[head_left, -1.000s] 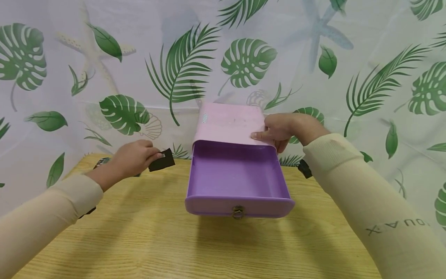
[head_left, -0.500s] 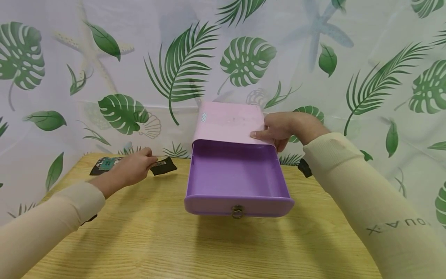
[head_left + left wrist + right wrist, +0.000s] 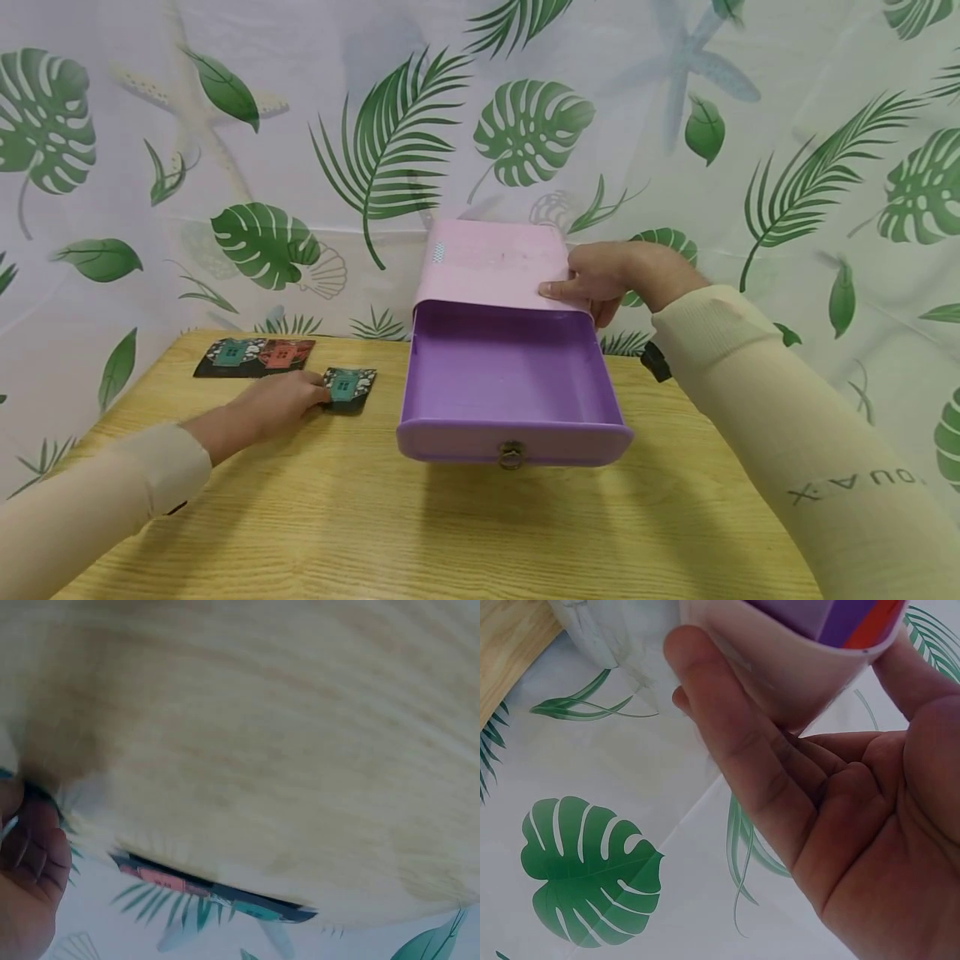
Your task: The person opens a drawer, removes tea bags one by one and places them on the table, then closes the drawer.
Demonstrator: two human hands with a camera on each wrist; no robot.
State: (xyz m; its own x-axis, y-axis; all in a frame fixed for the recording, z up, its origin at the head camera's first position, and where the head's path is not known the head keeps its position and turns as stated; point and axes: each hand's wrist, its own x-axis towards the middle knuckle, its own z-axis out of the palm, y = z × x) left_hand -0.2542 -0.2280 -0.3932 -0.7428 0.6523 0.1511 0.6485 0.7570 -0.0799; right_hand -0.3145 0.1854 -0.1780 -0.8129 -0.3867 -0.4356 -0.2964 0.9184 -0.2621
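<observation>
My left hand (image 3: 273, 404) pinches the left edge of a small black packet (image 3: 348, 387) with a teal label, low at the table surface. Whether the packet fully touches the wood cannot be told. In the left wrist view, my curled fingers (image 3: 34, 855) cover most of it. My right hand (image 3: 607, 275) grips the right side of a pink box casing (image 3: 495, 262), thumb on top and fingers underneath. A purple drawer (image 3: 510, 442) with a ring pull sticks out of the casing toward me, nothing visible inside it. The right wrist view shows the casing's rim (image 3: 780, 667) between thumb and fingers.
Left of the held packet, at the table's back edge, lie a teal-labelled packet (image 3: 228, 356) and a red-labelled packet (image 3: 285, 356), side by side. The wood-grain table (image 3: 322, 500) meets a leaf-patterned cloth (image 3: 525, 133) behind. A black object (image 3: 656, 362) shows by the right cuff.
My left hand has come down toward the table with the packet, whose labelled face now shows instead of its dark barcode side. The two packets behind are uncovered. The right hand stays put.
</observation>
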